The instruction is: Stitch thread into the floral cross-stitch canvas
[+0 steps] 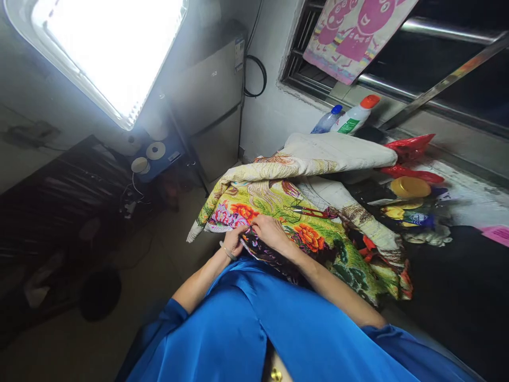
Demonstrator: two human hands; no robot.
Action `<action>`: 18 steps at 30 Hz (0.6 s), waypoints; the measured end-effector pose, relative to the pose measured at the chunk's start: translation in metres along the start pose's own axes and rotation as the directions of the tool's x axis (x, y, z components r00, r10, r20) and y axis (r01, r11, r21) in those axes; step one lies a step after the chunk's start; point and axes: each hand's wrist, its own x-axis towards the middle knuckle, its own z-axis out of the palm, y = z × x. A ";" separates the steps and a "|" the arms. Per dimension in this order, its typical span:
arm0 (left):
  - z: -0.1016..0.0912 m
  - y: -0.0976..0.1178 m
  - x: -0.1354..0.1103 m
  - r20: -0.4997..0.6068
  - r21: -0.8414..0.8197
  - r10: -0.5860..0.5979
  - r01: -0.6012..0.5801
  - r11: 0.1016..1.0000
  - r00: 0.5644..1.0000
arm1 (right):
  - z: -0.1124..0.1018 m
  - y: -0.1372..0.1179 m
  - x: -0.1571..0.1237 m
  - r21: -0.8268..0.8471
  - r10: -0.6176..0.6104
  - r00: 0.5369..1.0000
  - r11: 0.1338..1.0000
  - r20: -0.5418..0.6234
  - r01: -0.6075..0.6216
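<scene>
An embroidered cloth with orange and pink flowers on a yellow-green ground is held just in front of the blue garment of the person, and its right part is spread toward the dark worktop. By the left hand, which is circled at the wrist by a pale bracelet, the near edge of the cloth is gripped, with the grip clamped on the fabric. The right hand is placed just beside it, over the same edge, with its fingers bent toward the left hand; whether this grip is closed on the cloth, or on something thin, cannot be told. On the embroidery, to the right of the hands, a small pair of red snips is laid. The far side of the cloth is gathered in a long pale roll. Behind this roll, a bottle with a blue cap and a white bottle with an orange-red cap are seen near the window. Farther right, a red plastic bag and a golden lid can be noticed. The scene is lit strongly by a lamp at the upper left.
</scene>
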 end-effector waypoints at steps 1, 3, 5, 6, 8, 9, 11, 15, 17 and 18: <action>0.001 0.000 0.000 -0.005 -0.003 0.001 -0.001 1.000 1.000 | 0.001 0.004 0.002 0.040 -0.027 1.000 0.999 -0.005 0.027; 0.002 0.001 -0.001 -0.014 0.000 0.004 -0.004 1.000 1.000 | 0.003 0.015 0.006 0.153 -0.090 0.996 0.984 -0.020 0.092; 0.003 0.001 0.000 -0.015 0.013 0.000 0.000 1.000 1.000 | 0.007 0.025 0.011 0.277 -0.154 0.987 0.947 -0.043 0.160; 0.003 0.001 0.000 -0.012 0.020 -0.004 0.004 1.000 1.000 | 0.009 0.029 0.013 0.331 -0.181 0.982 0.924 -0.056 0.190; 0.003 0.000 0.002 -0.007 0.030 -0.009 0.009 0.999 1.000 | 0.013 0.036 0.017 0.416 -0.221 0.972 0.879 -0.079 0.234; 0.002 0.000 0.002 -0.004 0.034 -0.010 0.010 0.999 1.000 | 0.015 0.038 0.019 0.449 -0.234 0.968 0.858 -0.087 0.248; 0.000 -0.001 0.004 0.003 0.039 -0.007 0.007 0.999 1.000 | 0.017 0.041 0.021 0.503 -0.245 0.965 0.825 -0.091 0.257; -0.003 -0.003 0.007 0.016 0.040 -0.013 0.012 0.999 1.000 | 0.018 0.043 0.022 0.585 -0.232 0.970 0.778 -0.071 0.229; -0.005 -0.004 0.009 0.023 0.042 -0.023 0.022 0.999 0.999 | 0.020 0.045 0.022 0.617 -0.223 0.972 0.757 -0.070 0.217; -0.005 -0.005 0.010 0.028 0.044 -0.027 0.026 0.999 0.999 | 0.021 0.045 0.022 0.631 -0.216 0.974 0.746 -0.071 0.212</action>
